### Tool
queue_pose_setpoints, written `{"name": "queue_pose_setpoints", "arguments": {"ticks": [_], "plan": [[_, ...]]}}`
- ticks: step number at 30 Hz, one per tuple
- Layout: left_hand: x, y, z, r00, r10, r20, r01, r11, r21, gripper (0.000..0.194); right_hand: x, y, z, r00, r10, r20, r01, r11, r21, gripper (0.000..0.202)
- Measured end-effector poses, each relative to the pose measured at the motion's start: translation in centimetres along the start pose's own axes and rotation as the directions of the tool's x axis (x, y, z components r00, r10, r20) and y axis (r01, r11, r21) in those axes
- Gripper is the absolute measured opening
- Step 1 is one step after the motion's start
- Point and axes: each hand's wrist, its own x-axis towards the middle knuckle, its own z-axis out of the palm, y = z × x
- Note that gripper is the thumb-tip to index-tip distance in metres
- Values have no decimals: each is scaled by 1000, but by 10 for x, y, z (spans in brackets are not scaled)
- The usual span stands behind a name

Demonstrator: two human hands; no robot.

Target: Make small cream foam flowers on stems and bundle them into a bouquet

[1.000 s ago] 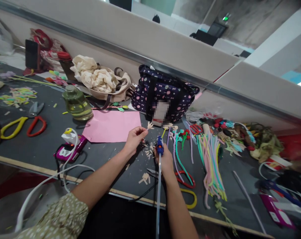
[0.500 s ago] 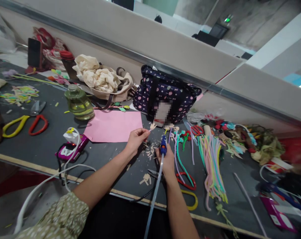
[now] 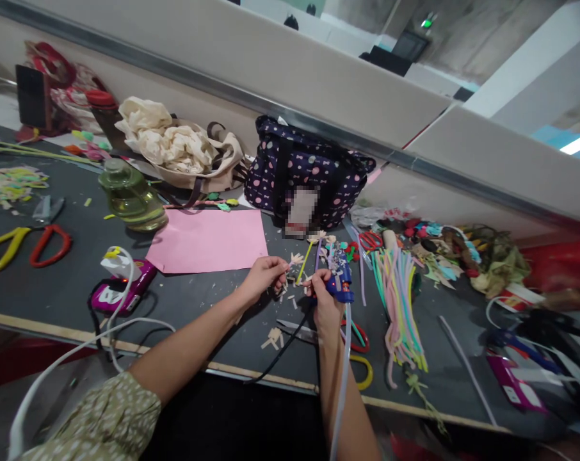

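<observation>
1. Nearest, scissors [image 3: 309, 333] with red and yellow handles and pale scraps [image 3: 273, 339] lie on the grey counter [image 3: 194, 298]
2. The right hand [image 3: 322, 291] has its fingers curled closed around a blue glue gun [image 3: 346, 288], the clear glue stick [image 3: 348, 320] extending toward the wearer
3. Beside it, the left hand [image 3: 265, 276] pinches a small petalled piece [image 3: 296, 258], fingers drawn together
4. Just beyond, a pink sheet [image 3: 208, 240] lies flat
5. Farther back, a dark dotted bag [image 3: 312, 163] stands against the partition [image 3: 271, 77]
</observation>
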Motion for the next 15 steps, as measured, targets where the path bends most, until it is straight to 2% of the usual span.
{"name": "queue_pose_setpoints", "arguments": {"ticks": [7, 11, 15], "plan": [[-2, -5, 4, 987, -96, 130, 93, 995, 28, 24, 0, -5, 4, 997, -50, -59, 49, 999, -8, 25], [-3, -3, 6, 971, -149, 186, 158, 987, -37, 22, 1, -5, 5, 994, -59, -88, 63, 997, 38, 26], [-3, -1, 5, 937, -226, 266, 267, 955, -129, 22, 1, -5, 6, 991, -53, -126, 58, 998, 38, 26]]}}
